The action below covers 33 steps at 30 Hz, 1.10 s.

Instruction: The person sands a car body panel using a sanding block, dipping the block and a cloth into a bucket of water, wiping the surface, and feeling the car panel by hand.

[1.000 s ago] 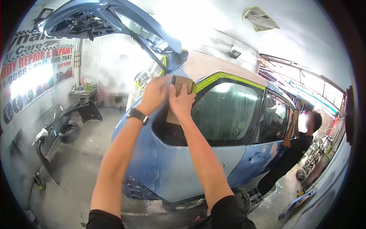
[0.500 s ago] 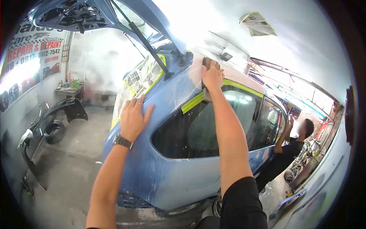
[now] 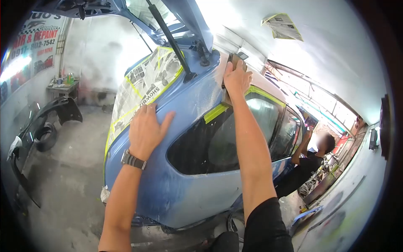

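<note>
My right hand [image 3: 238, 80] is closed around a long, dark sanding block [image 3: 230, 58], pressed to the upper rear corner of a blue car [image 3: 197, 193]. Pale sanded patches show on the paint beside it. My left hand [image 3: 145, 129] lies flat on the blue rear pillar, thumb spread, with nothing in it. Below my right hand, yellow-green masking tape [image 3: 216, 113] runs along the top of the dark rear side window [image 3: 197, 154]. Newspaper [image 3: 147, 80] taped with yellow-green strips covers the rear opening, close to my left fingertips.
The raised tailgate [image 3: 195, 25] and its black strut [image 3: 168, 38] stand overhead to the left. A person in black [image 3: 308, 164] works at the car's far side door. Bumper parts [image 3: 63, 111], a tire [image 3: 45, 136] and a small table [image 3: 63, 87] are at left.
My view has shifted, showing more of the newspaper masking. The right hand with the sanding block stays near the roof corner; the left hand remains flat on the pillar, thumb spread wider.
</note>
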{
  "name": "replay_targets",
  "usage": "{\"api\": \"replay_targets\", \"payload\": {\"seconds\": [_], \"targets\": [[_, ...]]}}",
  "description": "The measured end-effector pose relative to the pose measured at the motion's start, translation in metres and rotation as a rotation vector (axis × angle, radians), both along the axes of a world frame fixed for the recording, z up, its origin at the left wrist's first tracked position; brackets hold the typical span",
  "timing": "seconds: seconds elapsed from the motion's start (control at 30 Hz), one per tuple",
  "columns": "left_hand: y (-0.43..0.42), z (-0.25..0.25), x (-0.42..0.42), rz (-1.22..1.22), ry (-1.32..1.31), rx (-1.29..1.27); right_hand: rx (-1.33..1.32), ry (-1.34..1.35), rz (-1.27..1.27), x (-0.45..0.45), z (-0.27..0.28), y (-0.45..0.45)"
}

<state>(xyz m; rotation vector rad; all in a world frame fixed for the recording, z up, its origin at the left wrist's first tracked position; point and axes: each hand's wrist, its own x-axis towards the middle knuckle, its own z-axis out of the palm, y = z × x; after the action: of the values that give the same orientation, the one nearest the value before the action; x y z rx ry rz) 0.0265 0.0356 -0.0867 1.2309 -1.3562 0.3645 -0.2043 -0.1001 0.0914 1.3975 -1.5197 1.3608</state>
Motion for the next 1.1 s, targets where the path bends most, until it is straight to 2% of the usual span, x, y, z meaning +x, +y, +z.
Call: {"api": "replay_targets", "payload": {"seconds": [0.03,0.13,0.17,0.3,0.4,0.53,0.57,0.6,0.67,0.73,0.77,0.87,0.93,0.97,1.07,1.1], "targets": [[0.0,-0.001,0.0,-0.011,0.0,-0.009,-0.06,0.029,-0.022,-0.005,-0.011,-0.008],[-0.001,-0.002,0.002,0.009,-0.002,-0.028,0.013,0.08,0.044,0.02,-0.061,0.034],[0.001,-0.005,0.001,0.001,0.004,0.007,-0.014,0.13,0.044,0.018,-0.062,0.032],[-0.002,0.0,0.001,-0.012,0.019,0.032,0.088,0.051,0.015,-0.002,0.018,-0.015],[0.0,0.001,0.003,-0.026,0.025,0.01,0.013,0.035,0.018,-0.01,0.015,-0.028],[0.002,0.0,-0.001,-0.003,0.028,0.027,0.018,0.136,0.098,0.022,-0.056,0.041],[0.002,-0.001,-0.001,0.002,0.024,0.04,-0.164,0.234,0.048,0.015,-0.052,0.013],[0.004,-0.001,-0.003,0.008,0.018,0.056,-0.173,0.211,0.048,0.005,-0.035,-0.012],[0.001,0.005,0.001,0.021,0.004,0.038,0.097,0.018,0.069,-0.002,0.024,-0.016],[-0.001,-0.001,0.002,0.018,-0.01,0.027,0.044,-0.011,0.069,0.003,0.033,-0.018],[0.005,0.003,0.001,0.009,0.012,0.054,0.031,-0.03,0.053,0.0,0.026,-0.013],[0.003,0.001,-0.002,0.014,0.032,0.008,-0.079,0.174,0.046,0.006,-0.047,0.006],[0.003,0.0,-0.002,0.012,0.018,0.013,-0.088,0.212,0.025,0.009,-0.046,0.01],[0.0,0.0,-0.001,0.016,0.009,0.013,-0.096,0.228,0.019,0.011,-0.045,0.009],[0.002,0.003,-0.002,0.03,-0.007,0.011,0.047,0.059,0.161,-0.012,0.03,-0.017],[0.001,0.004,0.0,0.022,-0.008,-0.007,0.03,0.024,0.16,-0.013,0.036,-0.019]]}}
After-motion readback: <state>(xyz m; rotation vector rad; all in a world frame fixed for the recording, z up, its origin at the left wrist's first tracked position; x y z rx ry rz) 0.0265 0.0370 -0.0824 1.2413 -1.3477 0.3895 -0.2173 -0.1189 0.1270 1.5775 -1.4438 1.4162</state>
